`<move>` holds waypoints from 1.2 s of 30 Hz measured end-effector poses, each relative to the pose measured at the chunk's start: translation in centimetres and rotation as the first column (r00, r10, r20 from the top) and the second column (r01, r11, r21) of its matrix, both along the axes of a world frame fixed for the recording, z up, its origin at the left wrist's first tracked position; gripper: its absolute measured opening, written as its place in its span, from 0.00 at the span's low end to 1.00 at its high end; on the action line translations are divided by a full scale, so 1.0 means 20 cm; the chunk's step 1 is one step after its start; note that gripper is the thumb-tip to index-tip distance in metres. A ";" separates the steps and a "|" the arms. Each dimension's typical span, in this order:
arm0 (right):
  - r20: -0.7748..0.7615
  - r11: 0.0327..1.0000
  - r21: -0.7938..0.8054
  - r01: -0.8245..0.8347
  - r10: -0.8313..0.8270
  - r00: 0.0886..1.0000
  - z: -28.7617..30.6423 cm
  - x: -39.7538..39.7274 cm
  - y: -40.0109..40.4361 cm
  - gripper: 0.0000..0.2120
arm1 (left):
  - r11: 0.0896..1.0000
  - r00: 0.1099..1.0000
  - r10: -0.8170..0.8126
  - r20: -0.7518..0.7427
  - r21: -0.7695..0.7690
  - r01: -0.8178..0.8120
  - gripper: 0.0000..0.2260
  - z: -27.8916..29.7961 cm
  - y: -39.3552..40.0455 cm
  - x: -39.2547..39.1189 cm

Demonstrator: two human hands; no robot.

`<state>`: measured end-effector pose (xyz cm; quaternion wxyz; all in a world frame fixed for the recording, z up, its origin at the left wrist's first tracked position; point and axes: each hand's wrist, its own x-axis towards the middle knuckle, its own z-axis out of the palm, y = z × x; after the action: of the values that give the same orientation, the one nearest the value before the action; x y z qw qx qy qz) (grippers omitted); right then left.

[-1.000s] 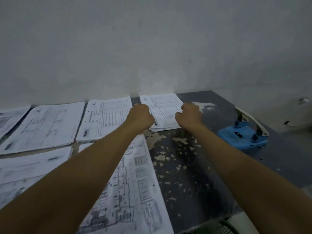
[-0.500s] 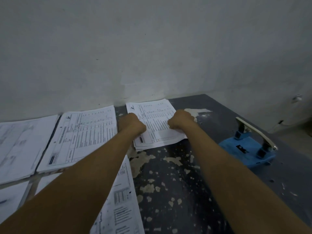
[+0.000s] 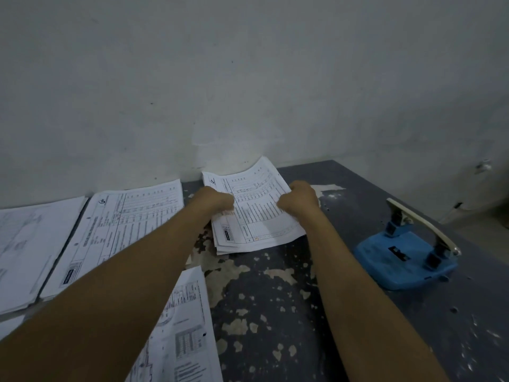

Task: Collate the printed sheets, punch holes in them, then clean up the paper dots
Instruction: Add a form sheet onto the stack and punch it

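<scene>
A plain pale wall [image 3: 248, 78] backs a dark grey table [image 3: 275, 312] whose paint has flaked off in pale patches.

The left hand [image 3: 213, 201] is curled onto the left edge of a stack [image 3: 253, 213] of printed sheets, and the right hand [image 3: 298, 198] is curled onto its right edge. Both hands are seen from the back, so the fingertips are hidden, and whether they pinch the paper or only press on it cannot be told. The stack's far right corner curls up against the wall, while its near end lies on the table with the lower sheets fanned out slightly. The top sheet carries a ruled table of small print and a dark label box near its lower left corner; none of the writing is legible.

Just left of the stack a second sheet [image 3: 121, 230] lies flat, with a small logo at its top, also unreadable. Further left lies a third sheet [image 3: 30, 249], and a printed drawing [image 3: 181, 326] sits under the left forearm.

Well to the right of the stack stands a blue punch [image 3: 405, 260] with a pale lever, its handle raised. Small pale specks dot the table near it.
</scene>
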<state>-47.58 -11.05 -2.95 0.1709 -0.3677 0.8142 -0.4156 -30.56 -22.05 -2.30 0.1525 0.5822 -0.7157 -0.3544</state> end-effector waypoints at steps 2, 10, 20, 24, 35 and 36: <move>0.106 0.999 -0.051 0.001 0.005 0.994 -0.01 -0.02 0.01 0.05 | 0.998 0.989 0.064 -0.135 0.027 -0.061 0.05 0.01 -0.03 -0.02; 0.365 0.973 -0.225 -0.060 0.141 0.920 0.06 -0.06 0.06 0.10 | 0.945 0.810 0.310 -0.497 0.068 -0.319 0.17 0.01 -0.06 -0.03; 0.293 0.870 -0.475 -0.134 0.299 0.908 0.35 0.01 0.10 0.17 | 0.710 0.649 -0.024 -0.761 -0.470 -0.525 0.12 0.30 0.05 0.02; 0.237 0.849 -0.513 -0.127 0.283 0.929 0.41 0.01 0.12 0.16 | 0.671 0.623 -0.100 -0.776 -0.515 -0.533 0.11 0.35 0.09 0.03; 0.152 0.739 -0.668 -0.091 0.255 0.955 0.41 0.09 0.09 0.09 | 0.695 0.615 -0.179 -0.768 -0.541 -0.474 0.12 0.28 0.13 0.06; 0.143 0.727 -0.681 -0.090 0.252 0.957 0.43 0.10 0.09 0.09 | 0.687 0.609 -0.186 -0.771 -0.546 -0.481 0.12 0.30 0.14 0.06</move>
<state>-45.54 -9.34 5.55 0.1568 -0.4284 0.5488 -0.7005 -29.30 -19.34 3.65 0.6896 0.3246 -0.5974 -0.2492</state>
